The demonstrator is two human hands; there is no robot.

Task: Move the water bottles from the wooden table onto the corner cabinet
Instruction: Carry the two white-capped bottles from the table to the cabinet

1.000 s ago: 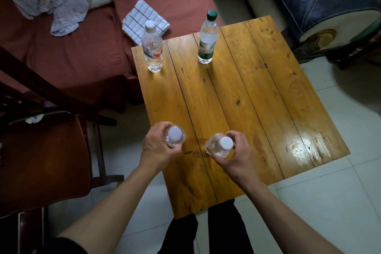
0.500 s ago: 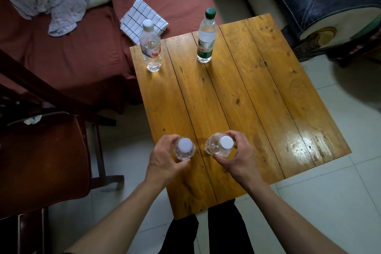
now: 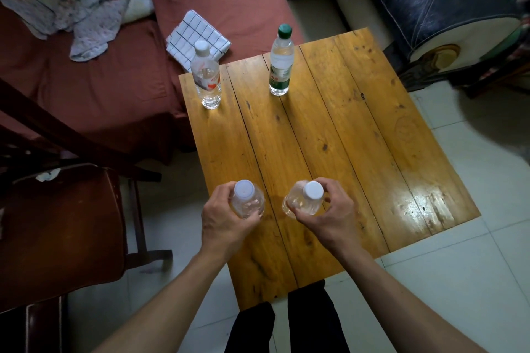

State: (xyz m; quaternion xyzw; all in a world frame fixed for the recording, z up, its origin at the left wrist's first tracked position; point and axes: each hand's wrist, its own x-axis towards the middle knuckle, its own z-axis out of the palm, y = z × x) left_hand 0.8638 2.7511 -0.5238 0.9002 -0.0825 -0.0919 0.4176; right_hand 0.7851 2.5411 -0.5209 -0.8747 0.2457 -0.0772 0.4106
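Over the near part of the wooden table [image 3: 344,152], my left hand [image 3: 222,216] grips a clear bottle with a white cap [image 3: 246,199]. My right hand [image 3: 329,215] grips a second white-capped bottle [image 3: 304,200] beside it. I see both from above, so their bases are hidden. Two more bottles stand upright at the table's far edge: a white-capped one with a red and white label [image 3: 206,77] at the far left corner and a green-capped one with a green label [image 3: 281,61] to its right. The corner cabinet is not in view.
A red-covered sofa [image 3: 100,89] runs behind and left of the table, with a checked cloth [image 3: 198,34] and crumpled laundry [image 3: 83,17] on it. A dark wooden chair [image 3: 57,223] stands at the left. A blue and cream armchair [image 3: 430,3] sits at the far right. Pale tiles cover the floor.
My left hand and its bottle have moved right and nearer, closer to the right hand's bottle. The two far bottles have not moved.
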